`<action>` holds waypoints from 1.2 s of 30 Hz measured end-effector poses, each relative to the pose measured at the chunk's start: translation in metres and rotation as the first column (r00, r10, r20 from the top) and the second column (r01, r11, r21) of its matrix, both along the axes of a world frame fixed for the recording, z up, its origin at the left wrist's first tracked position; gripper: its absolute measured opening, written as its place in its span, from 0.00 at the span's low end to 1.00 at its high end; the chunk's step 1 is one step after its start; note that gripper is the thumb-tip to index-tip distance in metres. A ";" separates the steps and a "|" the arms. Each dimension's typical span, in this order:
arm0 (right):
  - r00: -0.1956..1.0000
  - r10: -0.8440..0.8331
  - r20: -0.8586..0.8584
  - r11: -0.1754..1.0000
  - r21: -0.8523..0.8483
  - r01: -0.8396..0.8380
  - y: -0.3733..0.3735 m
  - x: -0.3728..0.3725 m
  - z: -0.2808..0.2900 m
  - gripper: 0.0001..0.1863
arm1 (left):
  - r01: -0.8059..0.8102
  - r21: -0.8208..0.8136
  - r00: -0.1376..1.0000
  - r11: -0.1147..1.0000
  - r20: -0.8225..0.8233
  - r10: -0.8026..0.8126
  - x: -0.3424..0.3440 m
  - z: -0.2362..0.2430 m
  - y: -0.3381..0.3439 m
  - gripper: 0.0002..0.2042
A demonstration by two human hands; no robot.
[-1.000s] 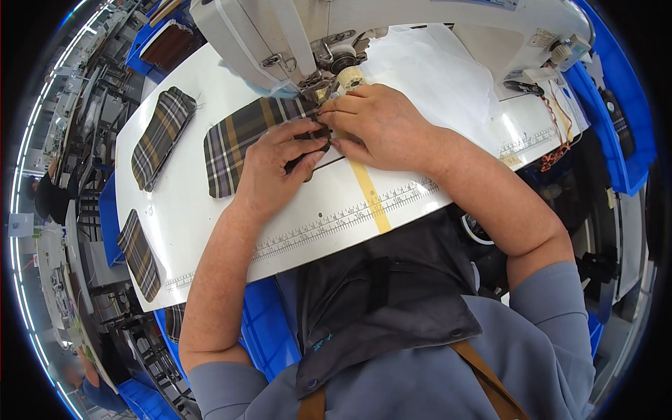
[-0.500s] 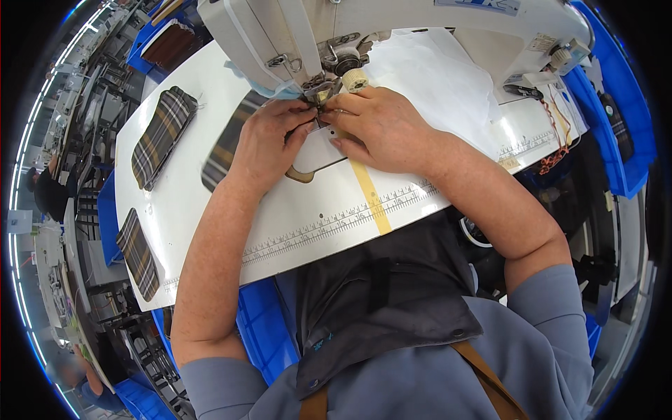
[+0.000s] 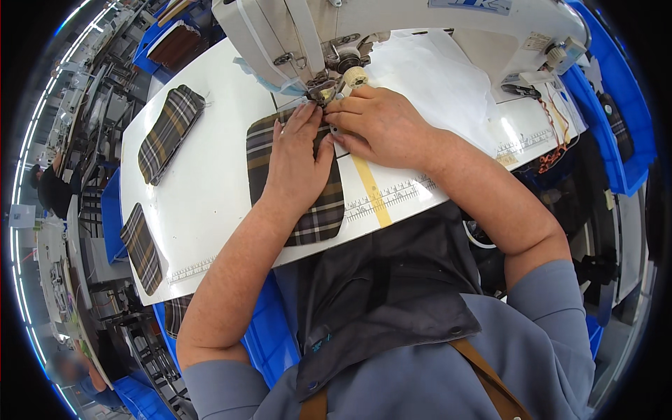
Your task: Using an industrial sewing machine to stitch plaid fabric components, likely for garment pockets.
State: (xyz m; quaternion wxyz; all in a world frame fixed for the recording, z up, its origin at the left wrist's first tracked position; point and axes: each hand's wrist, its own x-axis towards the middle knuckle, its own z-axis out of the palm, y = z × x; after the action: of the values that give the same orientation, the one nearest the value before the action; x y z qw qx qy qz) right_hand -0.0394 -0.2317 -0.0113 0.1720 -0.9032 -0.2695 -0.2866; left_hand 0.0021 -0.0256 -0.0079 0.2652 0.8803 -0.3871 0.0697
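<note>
A dark plaid fabric piece (image 3: 260, 157) with rounded corners lies on the sewing machine table, its far end under the sewing machine head (image 3: 323, 89). My left hand (image 3: 302, 154) rests flat on this piece, fingers stretched toward the presser foot and thumb out to the right. Close to the needle area, my right hand (image 3: 381, 126) has bent fingers and its thumb at the fabric's right edge, seeming to pinch it. The fingertips hide the needle and part of that edge.
Two more plaid pieces (image 3: 171, 129) (image 3: 141, 248) lie on the table's left side. White sheet material (image 3: 427, 77) spreads under the machine arm. A ruler strip (image 3: 402, 197) and yellow tape (image 3: 371, 185) mark the front. Blue bins (image 3: 633, 171) stand around the table.
The plaid piece has swung round to lie lengthwise toward me, under my left hand. That hand has moved right and flattened from a bent-finger grip. My right hand stays by the needle.
</note>
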 end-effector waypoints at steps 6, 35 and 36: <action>1.000 -0.006 -0.003 1.000 -0.022 0.006 0.000 -0.002 0.001 0.15 | 0.002 0.025 0.997 1.000 -0.077 0.000 -0.005 0.000 0.000 0.26; 1.000 -0.023 -0.020 0.999 -0.049 0.023 0.003 -0.004 0.006 0.22 | 0.101 -0.118 0.992 0.988 -0.069 -0.109 0.007 0.012 0.021 0.13; 0.999 -0.021 -0.023 0.999 -0.043 0.020 0.003 -0.004 0.006 0.22 | 0.099 -0.119 0.992 0.988 -0.067 -0.108 0.012 0.010 0.021 0.13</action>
State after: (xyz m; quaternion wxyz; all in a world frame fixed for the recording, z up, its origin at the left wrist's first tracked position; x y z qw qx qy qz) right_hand -0.0430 -0.2284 -0.0049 0.1529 -0.9127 -0.2641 -0.2717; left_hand 0.0145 -0.0043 0.0024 0.3330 0.8442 -0.4175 0.0455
